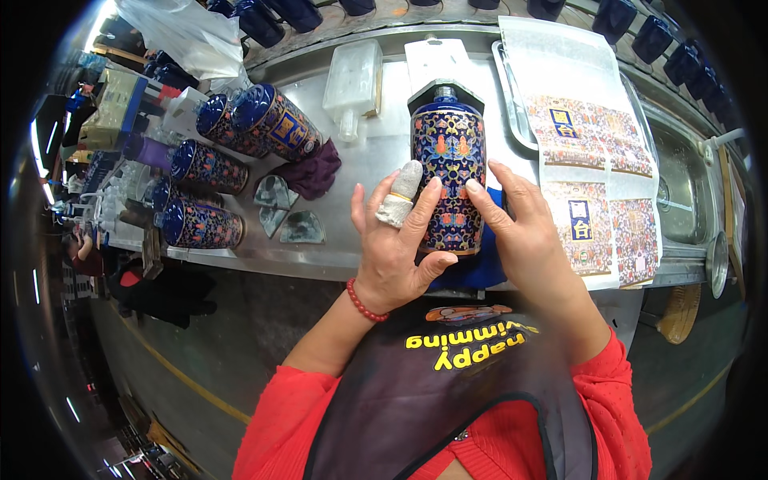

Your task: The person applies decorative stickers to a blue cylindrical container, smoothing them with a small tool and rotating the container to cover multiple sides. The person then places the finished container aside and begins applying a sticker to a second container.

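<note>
A dark blue bottle with a colourful floral wrap lies in front of me, its neck pointing away. Its shoulder end rests by a dark angular support, and blue cloth shows beneath and beside it. Along the bottle's left side is my left hand, fingers spread, with grey-white coverings on a finger and the index fingertip at the wrap. From the right, my right hand reaches in with fingers stretched out, index tip at the wrap's edge. Neither hand closes around the bottle.
Sheets of printed floral labels lie on a tray at right, near a sink. Several decorated bottles stand at left, beside a purple cloth and dark flat pieces. A clear bottle lies behind.
</note>
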{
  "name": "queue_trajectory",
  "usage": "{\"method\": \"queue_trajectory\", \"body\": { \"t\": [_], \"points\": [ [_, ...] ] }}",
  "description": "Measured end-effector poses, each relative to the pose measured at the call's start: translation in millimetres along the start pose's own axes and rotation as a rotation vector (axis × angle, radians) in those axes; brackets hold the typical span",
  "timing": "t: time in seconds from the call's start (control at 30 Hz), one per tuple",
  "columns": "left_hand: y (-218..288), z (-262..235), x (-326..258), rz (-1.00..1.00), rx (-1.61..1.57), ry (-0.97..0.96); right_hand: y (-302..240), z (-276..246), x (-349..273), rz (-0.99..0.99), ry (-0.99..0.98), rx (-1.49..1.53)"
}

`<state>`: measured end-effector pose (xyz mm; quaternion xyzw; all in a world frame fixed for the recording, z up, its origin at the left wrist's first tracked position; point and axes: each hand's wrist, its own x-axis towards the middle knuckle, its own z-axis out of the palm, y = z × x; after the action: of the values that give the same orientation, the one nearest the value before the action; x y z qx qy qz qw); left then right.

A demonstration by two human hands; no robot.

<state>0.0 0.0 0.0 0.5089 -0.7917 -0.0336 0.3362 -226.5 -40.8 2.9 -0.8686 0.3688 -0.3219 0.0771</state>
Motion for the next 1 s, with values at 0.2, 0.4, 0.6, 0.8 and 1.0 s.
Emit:
{"method": "queue_trajectory", "body": {
  "t": [0.2,0.4,0.6,0.8,1.0],
  "points": [
    [4,1,4,0.026,0.092,-0.011,-2,-6,5,-0.023,-0.021,-0.013],
    [5,2,8,0.021,0.06,0.01,1,-7,7,-0.047,-0.011,0.006],
    [5,1,10,0.038,0.13,-0.011,2,-4,7,-0.028,-0.002,0.034],
    [4,-5,7,0.053,0.137,-0.002,3,-4,8,-0.015,0.003,0.041],
    [3,-1,-2,0.017,-0.025,0.042,-1,-7,4,-0.019,-0.024,-0.02]
  ]
}}
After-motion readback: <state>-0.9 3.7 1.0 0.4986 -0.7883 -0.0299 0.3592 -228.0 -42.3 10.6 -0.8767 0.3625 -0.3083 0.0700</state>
